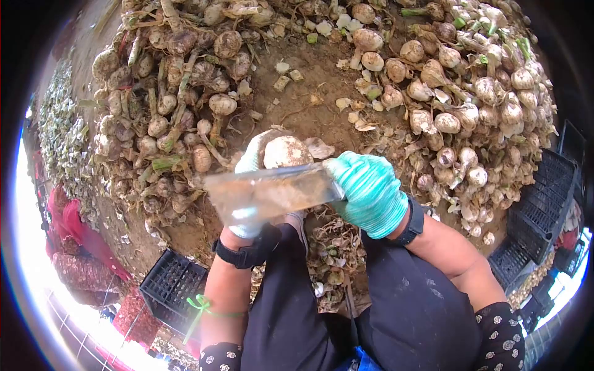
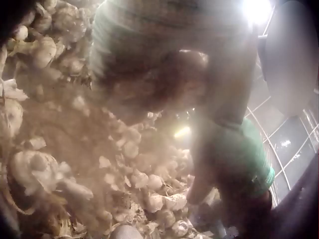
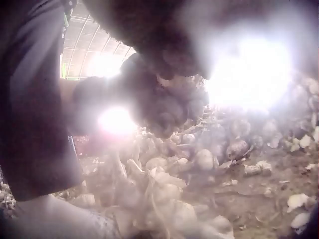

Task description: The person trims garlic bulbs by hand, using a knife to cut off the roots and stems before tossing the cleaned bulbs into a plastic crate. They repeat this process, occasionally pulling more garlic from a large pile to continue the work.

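Teal-gloved right hand (image 1: 369, 193) grips knife (image 1: 266, 196) | its long axis left-right, against near side of garlic (image 1: 286, 152) | left hand (image 1: 250, 162) curls round garlic

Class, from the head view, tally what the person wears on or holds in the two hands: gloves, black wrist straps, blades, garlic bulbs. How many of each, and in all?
Gloves: 2
Black wrist straps: 2
Blade: 1, in the right hand
Garlic bulb: 1, in the left hand
Total: 6
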{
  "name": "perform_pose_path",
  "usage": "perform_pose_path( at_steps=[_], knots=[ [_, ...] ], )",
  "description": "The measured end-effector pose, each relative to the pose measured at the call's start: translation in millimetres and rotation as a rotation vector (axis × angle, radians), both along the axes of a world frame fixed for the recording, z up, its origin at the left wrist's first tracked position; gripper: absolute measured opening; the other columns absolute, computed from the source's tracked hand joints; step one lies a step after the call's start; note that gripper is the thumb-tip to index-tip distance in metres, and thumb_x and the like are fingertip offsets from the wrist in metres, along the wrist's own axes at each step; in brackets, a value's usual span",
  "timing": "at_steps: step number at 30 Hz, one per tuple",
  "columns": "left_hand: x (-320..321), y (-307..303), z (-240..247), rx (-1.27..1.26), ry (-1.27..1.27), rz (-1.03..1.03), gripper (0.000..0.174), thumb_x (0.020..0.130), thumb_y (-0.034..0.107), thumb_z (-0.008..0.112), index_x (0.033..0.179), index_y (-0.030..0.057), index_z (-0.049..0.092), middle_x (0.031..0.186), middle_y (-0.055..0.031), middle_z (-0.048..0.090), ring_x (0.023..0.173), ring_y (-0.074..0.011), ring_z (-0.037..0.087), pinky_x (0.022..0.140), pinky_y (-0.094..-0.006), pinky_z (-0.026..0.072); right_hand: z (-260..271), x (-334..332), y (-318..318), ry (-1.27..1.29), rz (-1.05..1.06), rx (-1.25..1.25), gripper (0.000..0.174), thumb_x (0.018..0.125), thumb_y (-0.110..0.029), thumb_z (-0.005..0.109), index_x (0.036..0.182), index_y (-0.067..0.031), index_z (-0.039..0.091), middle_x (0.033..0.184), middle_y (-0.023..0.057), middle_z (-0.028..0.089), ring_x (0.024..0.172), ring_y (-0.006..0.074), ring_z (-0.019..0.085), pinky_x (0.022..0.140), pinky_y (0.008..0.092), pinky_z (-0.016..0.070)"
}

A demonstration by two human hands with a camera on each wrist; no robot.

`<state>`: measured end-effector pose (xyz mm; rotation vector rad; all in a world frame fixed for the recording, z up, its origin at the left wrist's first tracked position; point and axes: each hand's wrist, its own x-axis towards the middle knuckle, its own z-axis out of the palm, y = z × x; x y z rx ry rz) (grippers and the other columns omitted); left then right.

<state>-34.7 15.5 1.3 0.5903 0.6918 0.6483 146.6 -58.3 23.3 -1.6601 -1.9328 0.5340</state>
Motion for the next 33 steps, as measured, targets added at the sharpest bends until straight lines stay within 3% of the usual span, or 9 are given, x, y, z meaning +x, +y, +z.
perform_pose_path(
  at_steps=[2,5,7,11,13,17,21,27,33],
  knots=[
    [13.2,-1.1,17.7,-0.149,-0.173,0.013,0.039,0.086,0.023,0.044,0.118,0.0010,0.039,0.108,-0.0129,0.051,0.096,-0.0202,0.053,0.085,-0.0324,0.0448,1.7,-0.3,-2.2,-0.024,0.039,0.013,0.018,0.066,-0.012,0.054,0.082,-0.0038,0.052,0.070,0.0095,0.052,0.063,0.0243,0.055,0.055,0.0333,0.0420],
    [19.8,-8.4,31.2,0.368,0.575,-0.150,0.040,0.084,0.022,0.045,0.117,0.0004,0.039,0.105,-0.0127,0.052,0.093,-0.0200,0.054,0.083,-0.0319,0.0457,-5.4,-1.2,-5.0,-0.008,0.093,-0.016,0.021,0.064,-0.013,0.056,0.083,-0.0039,0.052,0.075,0.0102,0.054,0.066,0.0243,0.054,0.056,0.0336,0.0414],
    [13.2,-15.2,21.7,-0.244,-0.169,0.079,0.039,0.083,0.020,0.047,0.116,0.0012,0.041,0.104,-0.0110,0.053,0.090,-0.0192,0.055,0.082,-0.0310,0.0462,-16.6,-2.3,-5.5,0.048,0.023,0.052,0.023,0.062,-0.012,0.056,0.084,-0.0040,0.053,0.078,0.0112,0.054,0.067,0.0243,0.054,0.056,0.0338,0.0414],
    [9.9,-23.8,8.6,-0.349,-0.555,-0.068,0.051,0.084,0.045,0.037,0.117,0.0056,0.045,0.117,-0.0167,0.047,0.109,-0.0292,0.046,0.088,-0.0443,0.0402,-24.7,5.2,-6.1,0.085,0.057,0.018,0.025,0.061,-0.011,0.058,0.085,-0.0042,0.052,0.081,0.0115,0.055,0.070,0.0256,0.054,0.059,0.0342,0.0418],
    [29.9,-20.6,42.7,-0.876,-0.235,0.136,0.035,0.078,0.030,0.057,0.102,0.0045,0.052,0.094,-0.0036,0.058,0.081,-0.0142,0.057,0.072,-0.0304,0.0471,-75.3,23.6,-3.7,-0.065,-0.246,-0.192,0.006,0.067,-0.006,0.056,0.068,-0.0052,0.051,0.061,0.0079,0.054,0.054,0.0240,0.054,0.050,0.0332,0.0436],
    [38.1,-13.4,30.6,0.061,0.304,-0.056,0.071,0.053,0.010,0.080,0.112,0.0034,0.041,0.093,-0.0035,0.055,0.085,-0.0124,0.054,0.071,-0.0269,0.0486,-48.0,39.5,-6.2,0.690,-0.736,-0.263,0.015,0.074,-0.016,0.064,0.075,-0.0031,0.057,0.060,0.0041,0.056,0.054,0.0116,0.055,0.049,0.0269,0.0457],
    [47.9,-22.1,15.6,0.265,0.375,-0.102,0.087,0.050,0.006,0.081,0.123,0.0007,0.033,0.106,-0.0072,0.050,0.093,-0.0152,0.051,0.079,-0.0262,0.0454,-4.8,27.3,3.2,1.339,-0.427,-0.818,0.033,0.070,-0.024,0.070,0.090,-0.0004,0.059,0.071,0.0028,0.060,0.061,0.0076,0.054,0.056,0.0218,0.0445],
    [36.9,-20.7,10.5,-0.075,0.145,0.060,0.052,0.080,0.018,0.056,0.120,-0.0066,0.035,0.108,-0.0120,0.051,0.094,-0.0174,0.053,0.085,-0.0280,0.0416,-16.3,22.7,-5.5,0.941,-0.245,-0.527,0.040,0.066,-0.025,0.073,0.095,-0.0014,0.059,0.077,0.0064,0.063,0.072,0.0113,0.057,0.065,0.0254,0.0452],
    [41.7,-21.8,15.2,0.113,0.561,-0.136,0.026,0.075,0.007,0.061,0.098,-0.0037,0.056,0.087,-0.0049,0.060,0.079,-0.0102,0.055,0.070,-0.0235,0.0449,-16.0,26.3,-5.2,0.466,-0.241,-0.317,0.036,0.062,-0.020,0.072,0.091,-0.0032,0.059,0.084,0.0120,0.060,0.074,0.0218,0.060,0.065,0.0299,0.0475]
  ],
)
